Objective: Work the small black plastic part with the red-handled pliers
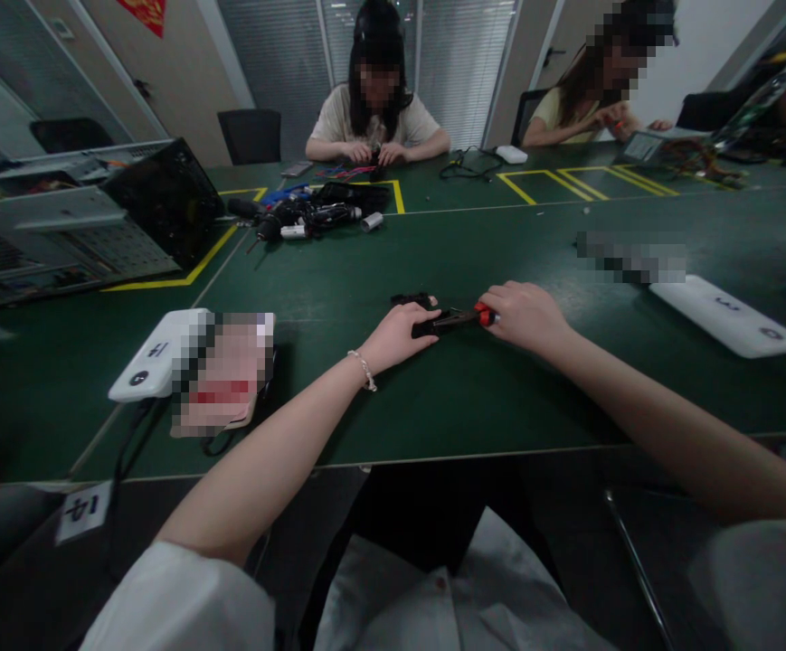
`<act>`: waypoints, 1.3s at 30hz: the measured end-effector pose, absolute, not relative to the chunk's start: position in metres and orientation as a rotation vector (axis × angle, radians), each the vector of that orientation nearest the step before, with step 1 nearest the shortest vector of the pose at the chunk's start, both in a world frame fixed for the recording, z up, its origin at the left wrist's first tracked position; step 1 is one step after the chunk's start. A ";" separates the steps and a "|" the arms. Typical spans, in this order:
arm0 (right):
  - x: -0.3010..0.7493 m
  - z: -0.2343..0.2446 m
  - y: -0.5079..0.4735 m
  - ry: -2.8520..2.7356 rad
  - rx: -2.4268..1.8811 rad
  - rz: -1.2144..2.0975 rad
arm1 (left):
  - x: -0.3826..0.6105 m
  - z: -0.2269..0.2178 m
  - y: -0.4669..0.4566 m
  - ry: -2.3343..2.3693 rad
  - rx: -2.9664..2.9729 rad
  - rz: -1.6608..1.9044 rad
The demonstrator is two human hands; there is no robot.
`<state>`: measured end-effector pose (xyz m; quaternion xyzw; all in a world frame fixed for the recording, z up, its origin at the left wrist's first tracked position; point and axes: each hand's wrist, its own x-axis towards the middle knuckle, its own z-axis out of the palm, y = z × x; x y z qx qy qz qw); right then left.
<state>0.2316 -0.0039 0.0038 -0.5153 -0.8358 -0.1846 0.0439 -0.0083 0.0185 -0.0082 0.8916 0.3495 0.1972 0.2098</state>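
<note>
Closed from both ends on a red-handled tool: left hand fingers round its black end, right hand fingers at the red grip, low over the dark green tabletop. Beyond, yellow tape lines, an open computer case, two seated people, window blinds.

Both hands on a small black tool, perhaps red-tipped pliers, over the green table.
</note>
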 end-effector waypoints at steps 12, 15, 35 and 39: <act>0.234 0.003 -0.003 -2.556 -1.581 -0.527 | -0.009 -0.005 0.017 1.002 2.452 0.503; 0.233 0.002 -0.002 -2.560 -1.597 -0.521 | -0.009 -0.005 0.017 0.996 2.460 0.524; 0.232 0.003 -0.003 -2.557 -1.586 -0.534 | -0.007 -0.003 0.016 0.995 2.417 0.507; 0.234 0.002 -0.003 -2.549 -1.580 -0.535 | -0.007 -0.001 0.014 1.007 2.396 0.479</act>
